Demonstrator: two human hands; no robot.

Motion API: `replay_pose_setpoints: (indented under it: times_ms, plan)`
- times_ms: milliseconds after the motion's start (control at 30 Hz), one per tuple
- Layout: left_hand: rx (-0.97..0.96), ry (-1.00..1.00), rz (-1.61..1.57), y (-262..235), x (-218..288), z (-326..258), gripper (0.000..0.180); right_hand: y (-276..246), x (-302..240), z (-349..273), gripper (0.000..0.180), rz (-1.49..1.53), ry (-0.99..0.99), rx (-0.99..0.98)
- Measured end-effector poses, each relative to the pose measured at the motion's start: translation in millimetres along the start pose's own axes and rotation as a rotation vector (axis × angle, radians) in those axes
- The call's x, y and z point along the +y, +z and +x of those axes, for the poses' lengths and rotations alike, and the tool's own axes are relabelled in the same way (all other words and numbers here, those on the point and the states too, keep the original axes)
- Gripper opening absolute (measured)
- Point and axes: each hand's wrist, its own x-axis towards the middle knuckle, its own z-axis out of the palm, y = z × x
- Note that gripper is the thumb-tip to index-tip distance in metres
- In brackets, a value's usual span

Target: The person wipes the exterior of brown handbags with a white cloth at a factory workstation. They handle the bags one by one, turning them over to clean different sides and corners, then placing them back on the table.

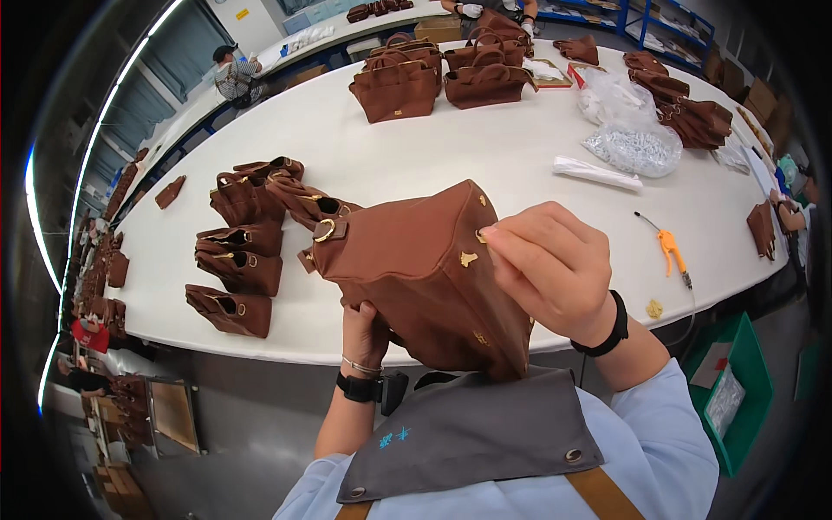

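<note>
Grey apron (472,433) sits lowest; above it the left hand (364,334) grips the upturned brown handbag (416,269) from below while right fingers (511,247) pinch a gold stud (479,236), seemingly. Tilted off the counter (485,165), it could slip.

Long white worktable (485,165) runs 8 to 2 o'clock. Grey floor (260,433) at 6. Ceiling light strips (130,65) at 10. Blue shelving (667,22) at 1.
</note>
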Motion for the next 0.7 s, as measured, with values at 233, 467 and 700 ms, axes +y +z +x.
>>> replay_pose_setpoints:
  times_ms: [233, 467, 700]
  plan:
    - [-0.094, -0.024, 0.044, -15, -7, 1, 0.08, 3, -1, -2, 0.028, 0.152, -0.015, -0.137]
    - [-0.074, -0.024, 0.022, -15, -8, 5, 0.078, 1, -4, 0, 0.027, 0.098, -0.017, -0.137]
    - [0.007, -0.005, 0.003, -3, -6, 3, 0.076, -3, 2, -4, 0.028, -0.005, 0.075, -0.009]
